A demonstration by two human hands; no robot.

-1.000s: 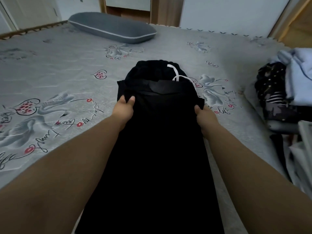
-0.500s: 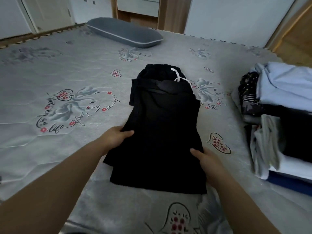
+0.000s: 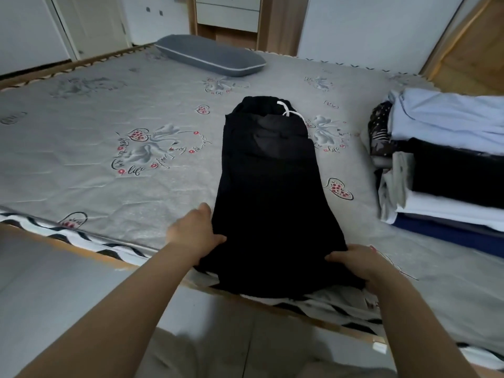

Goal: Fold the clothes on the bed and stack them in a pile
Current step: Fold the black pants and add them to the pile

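Black trousers (image 3: 270, 186) with a white drawstring lie lengthwise on the grey bed (image 3: 109, 165), waistband at the far end, near end at the bed's front edge. My left hand (image 3: 195, 236) grips the near left corner of the trousers, thumb on top. My right hand (image 3: 357, 264) grips the near right corner, fingers curled over the cloth. A pile of folded clothes (image 3: 447, 165) in light blue, black, white and navy stands on the bed at the right.
A grey pillow (image 3: 210, 54) lies at the head of the bed. The wooden bed frame edge with a zigzag-patterned sheet (image 3: 90, 242) runs across the front. Pale floor lies below it. A door and drawers stand behind the bed.
Both hands slid back along the trousers from the middle to the near end. My head pulled back, so the bed's front edge and floor came into view.
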